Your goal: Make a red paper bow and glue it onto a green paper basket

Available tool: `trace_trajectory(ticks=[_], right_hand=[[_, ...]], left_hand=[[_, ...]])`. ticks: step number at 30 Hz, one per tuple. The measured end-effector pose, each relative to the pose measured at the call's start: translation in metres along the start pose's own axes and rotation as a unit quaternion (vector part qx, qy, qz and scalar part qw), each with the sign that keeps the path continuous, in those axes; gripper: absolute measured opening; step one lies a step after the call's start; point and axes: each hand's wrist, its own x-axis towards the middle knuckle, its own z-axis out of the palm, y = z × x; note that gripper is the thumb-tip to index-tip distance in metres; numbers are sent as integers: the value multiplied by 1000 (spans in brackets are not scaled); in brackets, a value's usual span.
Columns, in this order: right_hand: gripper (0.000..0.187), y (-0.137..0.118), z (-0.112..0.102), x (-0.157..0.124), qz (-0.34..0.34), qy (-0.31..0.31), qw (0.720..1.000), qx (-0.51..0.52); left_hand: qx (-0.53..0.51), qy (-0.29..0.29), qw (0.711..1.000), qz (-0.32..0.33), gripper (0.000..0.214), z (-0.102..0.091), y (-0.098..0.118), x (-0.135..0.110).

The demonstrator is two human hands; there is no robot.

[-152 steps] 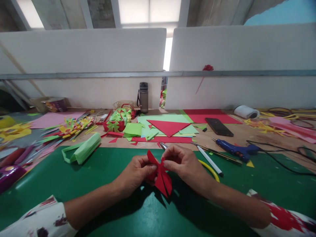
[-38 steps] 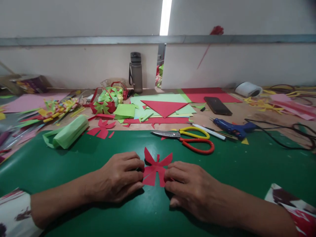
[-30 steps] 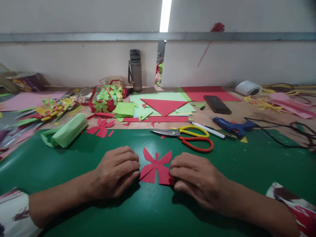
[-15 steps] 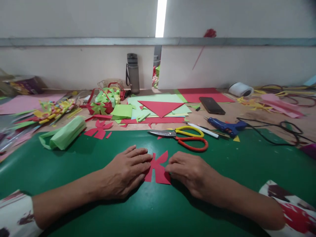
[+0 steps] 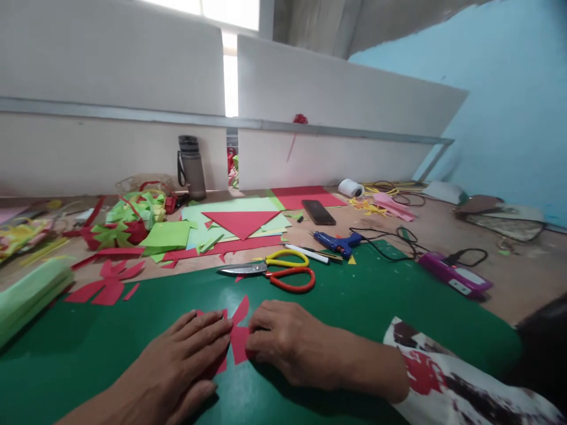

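A red paper cutout point(image 5: 240, 343) with petal-like lobes lies on the green mat between my hands. My left hand point(image 5: 179, 357) rests flat over its left part, fingers stretched out. At the cutout's right edge, my right hand point(image 5: 290, 342) is closed, thumb and fingertips pinching the paper; the tips are partly hidden. Scissors point(image 5: 270, 269) with one yellow and one red handle lie just beyond my hands, blades pointing left. Farther left sits a second red cutout point(image 5: 107, 288) with a small red strip beside it.
Beyond the mat lie a folded red triangle point(image 5: 241, 221), green sheets point(image 5: 166, 235), a phone point(image 5: 318, 212) and a blue glue gun point(image 5: 337, 242) with a black cord. A purple power strip point(image 5: 456, 274) is at right. A bottle point(image 5: 192, 168) stands by the wall; a light-green roll point(image 5: 33, 295) lies left.
The camera view has swung right, so things sit farther left and the power strip and blue wall show. My left hand covers the cutout's left part; my right hand stays at its right edge.
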Motion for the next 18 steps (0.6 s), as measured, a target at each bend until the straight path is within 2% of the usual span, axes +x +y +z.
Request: trace_trajectory(ticks=[4,6,9,11,13,15,16,18], right_hand=[[16,7,2,-5,23,46,998,-26],[19,19,1,-11,66,65,994,-56],[18,49,-7,-30,157,83,978,-110],[18,75,-18,-51,232,86,957,-153],[22,100,-29,-75,319,89,923,-196],[17,122,-37,-99,393,82,887,-228],[19,132,-40,-110,417,73,874,-237],[25,146,-42,-125,445,52,860,-245]], left_hand=[[20,37,999,1,65,7,-1,2],[30,78,996,-5,62,12,-4,6],[38,122,992,-2,55,22,-8,19],[35,136,990,-9,48,28,-11,34],[18,156,987,-27,40,32,-14,55],[-11,171,985,-36,37,34,-15,80],[-25,168,985,-25,36,34,-14,93],[-45,121,991,-32,36,32,-12,120]])
